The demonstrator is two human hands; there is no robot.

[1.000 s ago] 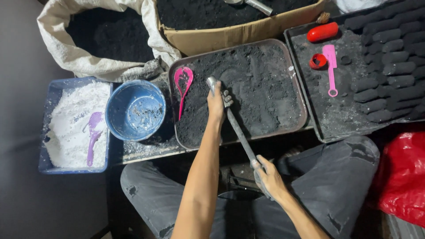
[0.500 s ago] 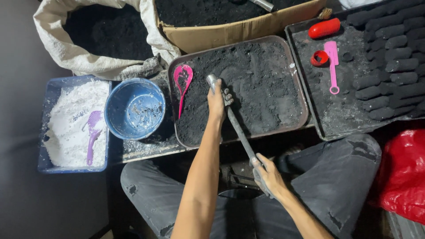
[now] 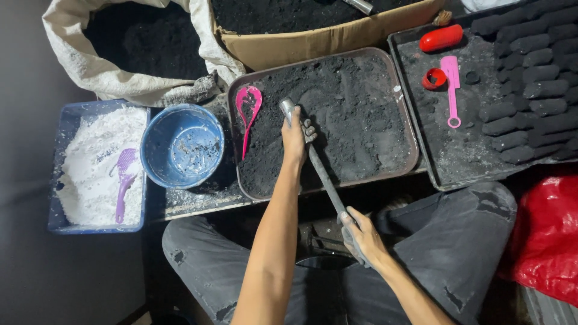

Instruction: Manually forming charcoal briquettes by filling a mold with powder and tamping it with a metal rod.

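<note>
Low bench, apparently board: powder-filled tray, blue bowl, briquette tray.

A round blue plastic bowl stands near the counter's left edge, beside a blue rectangular tub of white powder holding a purple plastic scoop.

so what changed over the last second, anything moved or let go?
Nothing visibly changed. The left hand still grips the upper end of the metal tube over the tray of black powder, and the right hand still holds its lower end. The pink spoon, blue bowl and purple scoop lie where they were.
</note>
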